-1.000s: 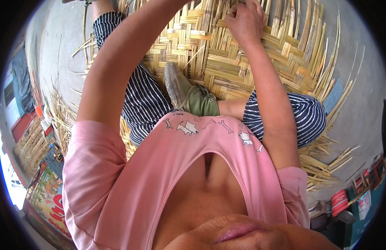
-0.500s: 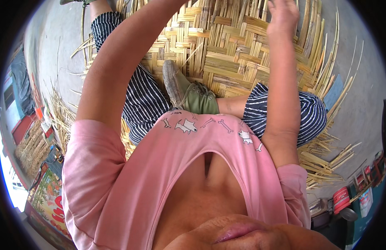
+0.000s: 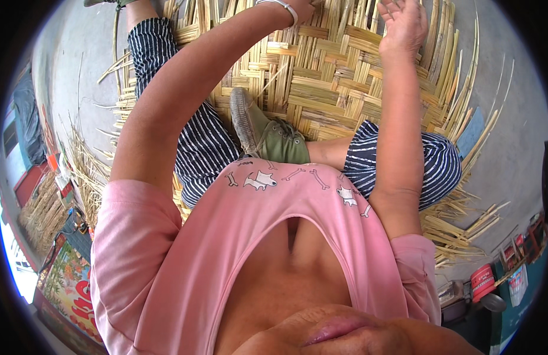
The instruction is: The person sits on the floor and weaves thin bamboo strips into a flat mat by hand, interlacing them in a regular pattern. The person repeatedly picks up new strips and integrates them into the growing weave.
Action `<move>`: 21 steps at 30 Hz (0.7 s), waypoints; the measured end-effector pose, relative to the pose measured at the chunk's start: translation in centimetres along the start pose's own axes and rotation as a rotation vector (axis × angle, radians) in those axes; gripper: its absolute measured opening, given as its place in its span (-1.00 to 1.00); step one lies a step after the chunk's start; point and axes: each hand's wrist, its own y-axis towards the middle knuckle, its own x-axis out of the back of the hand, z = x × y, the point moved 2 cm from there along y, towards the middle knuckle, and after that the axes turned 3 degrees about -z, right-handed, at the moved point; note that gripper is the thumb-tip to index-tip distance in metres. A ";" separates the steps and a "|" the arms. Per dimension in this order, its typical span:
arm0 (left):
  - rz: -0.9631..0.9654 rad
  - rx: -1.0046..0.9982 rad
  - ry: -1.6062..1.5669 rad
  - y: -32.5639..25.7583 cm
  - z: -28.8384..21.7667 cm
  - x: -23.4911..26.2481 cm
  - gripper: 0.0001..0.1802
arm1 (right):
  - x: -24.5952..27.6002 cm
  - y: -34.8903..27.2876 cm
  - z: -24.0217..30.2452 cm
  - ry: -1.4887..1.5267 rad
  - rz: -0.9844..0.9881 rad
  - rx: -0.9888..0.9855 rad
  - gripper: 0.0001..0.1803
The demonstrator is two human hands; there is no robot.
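Note:
A large mat woven from flat yellow-green split strips (image 3: 336, 89) spreads under me, with loose strip ends sticking out around its edge. My left hand (image 3: 302, 8) is over the far part of the mat, a pale bracelet (image 3: 284, 8) at its wrist. The upper edge of the picture cuts off most of its fingers. To the right, my right hand (image 3: 405, 28) is above the weave near the unwoven strips. Its fingers look apart and no held thing shows, though their tips run to the picture's edge.
My green shoe (image 3: 284, 141) and striped trouser legs (image 3: 208, 133) rest on the mat. A blue flat piece (image 3: 472, 131) lies at its right edge. Loose straw-like strips (image 3: 85, 157) are on the floor at left. A red container (image 3: 482, 281) stands at lower right.
My left hand has come nearer and to the right, bringing its bracelet into view. My right hand has come slightly nearer, and its fingers show more plainly.

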 end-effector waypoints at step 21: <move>-0.361 0.486 -1.274 3.8 9.6 0.3 -0.40 | -3.9 -4.3 -0.9 -1.024 0.444 0.252 -0.56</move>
